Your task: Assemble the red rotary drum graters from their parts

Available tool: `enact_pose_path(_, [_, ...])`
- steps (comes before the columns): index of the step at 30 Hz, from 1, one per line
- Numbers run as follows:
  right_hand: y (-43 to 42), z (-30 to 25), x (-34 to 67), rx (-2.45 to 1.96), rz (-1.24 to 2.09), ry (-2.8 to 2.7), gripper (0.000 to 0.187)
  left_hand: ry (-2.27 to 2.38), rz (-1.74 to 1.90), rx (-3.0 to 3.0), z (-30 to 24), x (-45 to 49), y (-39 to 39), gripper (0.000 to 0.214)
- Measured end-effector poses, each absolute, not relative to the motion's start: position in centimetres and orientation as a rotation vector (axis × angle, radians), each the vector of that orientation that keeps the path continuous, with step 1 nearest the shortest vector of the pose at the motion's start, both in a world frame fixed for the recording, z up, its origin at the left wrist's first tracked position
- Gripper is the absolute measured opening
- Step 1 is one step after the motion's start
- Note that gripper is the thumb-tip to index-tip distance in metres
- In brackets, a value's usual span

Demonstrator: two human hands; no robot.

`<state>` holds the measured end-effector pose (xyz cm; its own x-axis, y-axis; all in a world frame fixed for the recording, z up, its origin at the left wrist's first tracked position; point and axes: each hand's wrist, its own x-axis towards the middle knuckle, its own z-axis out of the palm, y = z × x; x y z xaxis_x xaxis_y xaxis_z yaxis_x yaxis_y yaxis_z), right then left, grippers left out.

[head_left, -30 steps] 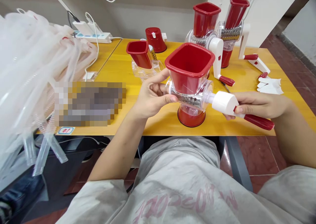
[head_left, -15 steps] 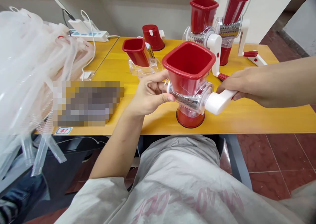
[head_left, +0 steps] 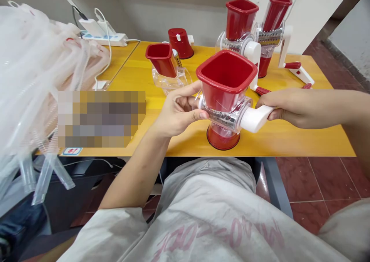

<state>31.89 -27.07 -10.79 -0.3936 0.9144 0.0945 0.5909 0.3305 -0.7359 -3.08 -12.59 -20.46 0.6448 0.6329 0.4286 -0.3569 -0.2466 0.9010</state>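
A red and clear plastic rotary grater (head_left: 227,71) stands upright on its round red base near the table's front edge. Its metal drum (head_left: 222,116) shows through the clear housing, below a square red hopper. My left hand (head_left: 180,110) is closed around the left end of the housing, with the thumb along the drum's front. On the other side, my right hand (head_left: 285,108) grips the outer end of the white crank handle (head_left: 257,118), which points to the right. The fingers under and behind the crank are partly hidden.
Two more assembled graters (head_left: 241,19) stand at the back right. A loose white crank (head_left: 302,75) lies beside them. Behind my left hand are a tilted red hopper (head_left: 162,59) and a red base (head_left: 180,42). Plastic bags (head_left: 37,81) and a power strip (head_left: 106,39) are at left.
The view has shifted slightly. My right forearm has dropped and swung nearer, while the hand stays on the crank. The grater and my left hand's hold look much the same.
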Motion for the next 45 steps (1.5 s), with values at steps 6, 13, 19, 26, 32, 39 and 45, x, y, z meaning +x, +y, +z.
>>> enact_pose_path(6, [-25.9,-9.7,31.7,-1.242,0.872,-2.480,0.033,0.256,0.947,1.552,-20.8,-3.3,-12.9,0.068])
enact_pose_path(13, [-26.1,-9.8,30.6,-1.257,0.921,-2.373,0.056,0.195,0.965,1.552,-19.9,-3.3,-13.7,0.055])
enact_pose_path(19, [-25.5,-8.9,30.6,-1.147,0.873,-2.556,0.051,0.135,0.966,1.555,-20.1,-3.1,-13.2,0.059])
enact_pose_path(26, [-26.0,-9.2,31.2,-1.183,0.946,-2.506,0.037,0.123,0.973,1.584,-21.3,-3.3,-12.3,0.079])
enact_pose_path(32, [-26.5,-9.0,31.4,-1.256,0.985,-2.507,0.031,0.119,0.997,1.609,-21.8,-3.4,-12.2,0.082])
enact_pose_path(39, [-26.5,-9.5,31.2,-1.200,0.955,-2.460,0.040,0.120,1.011,1.601,-22.5,-3.3,-12.0,0.084])
enact_pose_path(45, [-26.6,-10.6,31.3,-1.153,0.952,-2.445,0.032,0.096,0.986,1.590,-22.4,-3.3,-12.1,0.084])
